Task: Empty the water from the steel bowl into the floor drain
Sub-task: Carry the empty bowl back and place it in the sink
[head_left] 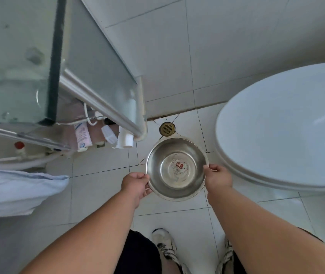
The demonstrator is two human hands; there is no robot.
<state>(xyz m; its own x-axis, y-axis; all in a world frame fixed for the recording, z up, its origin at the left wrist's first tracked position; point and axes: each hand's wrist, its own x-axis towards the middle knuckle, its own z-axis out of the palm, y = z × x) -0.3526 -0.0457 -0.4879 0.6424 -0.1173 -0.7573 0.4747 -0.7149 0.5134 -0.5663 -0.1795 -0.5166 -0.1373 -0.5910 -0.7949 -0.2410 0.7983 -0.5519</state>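
Both grips clamp steel bowl [177,168] rim; left hand [136,183], right hand [218,177]

A home bathroom: white toilet lid [288,123], tiled floor [102,190] with brass drain [167,128] (glass-topped washstand [19,62] alongside).

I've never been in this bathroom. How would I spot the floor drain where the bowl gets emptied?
Start at the big white toilet lid on the right and look left along the foot of the tiled wall. The floor drain sits in the floor there, beside the shower frame's corner post, just beyond the steel bowl. It is the only small, round, brass-coloured slotted grate among pale tiles.
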